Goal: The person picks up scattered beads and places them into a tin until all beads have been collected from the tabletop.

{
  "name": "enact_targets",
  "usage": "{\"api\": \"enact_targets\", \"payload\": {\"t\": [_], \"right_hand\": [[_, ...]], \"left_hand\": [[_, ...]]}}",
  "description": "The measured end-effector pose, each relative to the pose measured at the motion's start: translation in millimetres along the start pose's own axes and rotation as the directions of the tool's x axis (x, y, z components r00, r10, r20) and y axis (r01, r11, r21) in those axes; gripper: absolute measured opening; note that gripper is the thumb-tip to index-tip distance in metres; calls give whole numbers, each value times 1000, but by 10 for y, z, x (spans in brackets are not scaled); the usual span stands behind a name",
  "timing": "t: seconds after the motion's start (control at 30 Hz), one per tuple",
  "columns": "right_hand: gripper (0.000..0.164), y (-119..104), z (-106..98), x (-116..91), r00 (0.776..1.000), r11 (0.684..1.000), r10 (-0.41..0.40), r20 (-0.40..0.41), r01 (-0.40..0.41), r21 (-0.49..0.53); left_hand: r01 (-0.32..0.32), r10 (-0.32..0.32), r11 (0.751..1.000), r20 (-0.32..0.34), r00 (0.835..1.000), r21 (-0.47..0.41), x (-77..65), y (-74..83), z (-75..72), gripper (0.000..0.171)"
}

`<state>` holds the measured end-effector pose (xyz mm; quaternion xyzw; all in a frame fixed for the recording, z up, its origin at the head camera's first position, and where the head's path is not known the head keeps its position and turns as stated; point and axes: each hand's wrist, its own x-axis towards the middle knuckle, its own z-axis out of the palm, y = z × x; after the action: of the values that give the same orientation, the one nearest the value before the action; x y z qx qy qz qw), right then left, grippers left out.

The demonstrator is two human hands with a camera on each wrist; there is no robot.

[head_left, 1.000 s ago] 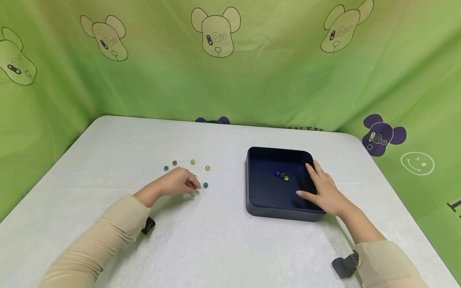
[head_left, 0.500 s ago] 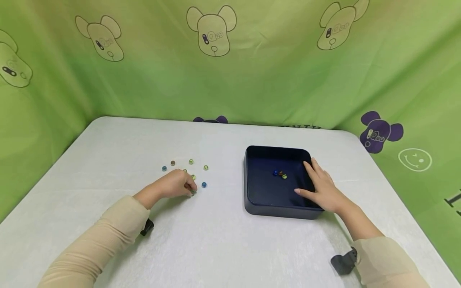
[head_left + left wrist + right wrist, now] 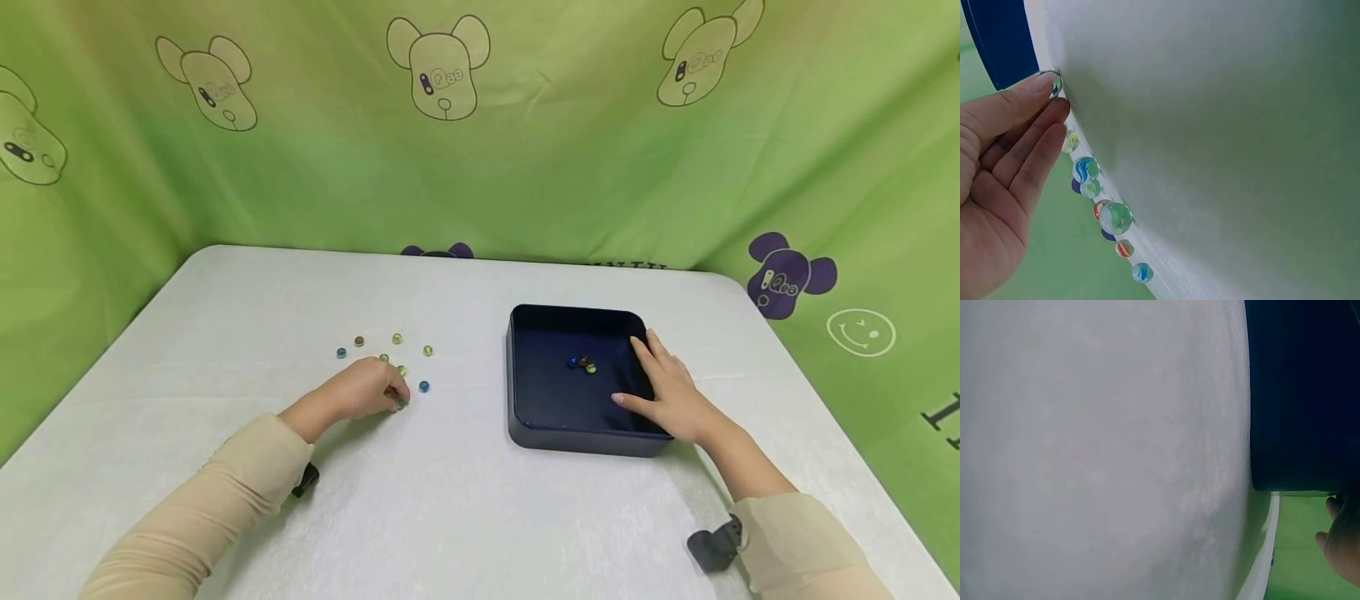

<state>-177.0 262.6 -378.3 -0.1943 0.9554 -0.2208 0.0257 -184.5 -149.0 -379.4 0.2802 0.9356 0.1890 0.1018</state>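
My left hand (image 3: 367,390) pinches a clear glass marble (image 3: 1056,85) between thumb and fingertips, low at the table surface. Close about it lie several loose marbles: a blue one (image 3: 424,387) just right of the fingers, a brown one (image 3: 359,341) and a bluish one (image 3: 341,353) behind the hand, and green ones such as this green marble (image 3: 428,351). My right hand (image 3: 675,398) rests with spread, fairly straight fingers over the right rim of a dark blue square tray (image 3: 551,435). Inside the tray sit a blue marble (image 3: 572,362), a brown one and a green one, close together.
A white cloth covers the table (image 3: 450,517). Green printed fabric (image 3: 562,167) hangs behind and along both sides. A black wrist device (image 3: 715,546) sits at the right sleeve, and another (image 3: 305,481) at the left.
My left fingers have closed on the marble at the table and barely shifted. The right hand stays on the tray rim. The head view has drifted slightly.
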Motion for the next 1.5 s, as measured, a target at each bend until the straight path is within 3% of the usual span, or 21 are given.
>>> {"api": "enact_targets", "payload": {"t": [0.17, 0.3, 0.53, 0.67, 1.0, 1.5], "right_hand": [[86, -5, -9, -1, 1000, 1000, 3, 3, -3, 0], [86, -3, -5, -2, 1000, 1000, 4, 2, -4, 1], [87, -1, -4, 6, 1000, 1000, 11, -1, -11, 3], [87, 2, -12, 13, 1000, 1000, 13, 1, -13, 8], [88, 7, -22, 21, 1000, 1000, 5, 7, -5, -10], [88, 14, -15, 23, 1000, 997, -17, -21, 15, -79]], "left_hand": [[-3, 3, 1000, -6, 1000, -20, 11, -11, 2, 14], [-25, 25, 996, 0, 1000, -90, 10, -22, -14, 14], [-101, 93, 964, -41, 995, -247, 8, 37, -77, 12], [-130, 117, 951, -61, 991, -281, 37, 104, -117, 12], [-197, 183, 922, -72, 980, -334, 221, 287, -176, 12], [-274, 257, 872, -96, 962, -406, 547, 594, -95, 12]]}}
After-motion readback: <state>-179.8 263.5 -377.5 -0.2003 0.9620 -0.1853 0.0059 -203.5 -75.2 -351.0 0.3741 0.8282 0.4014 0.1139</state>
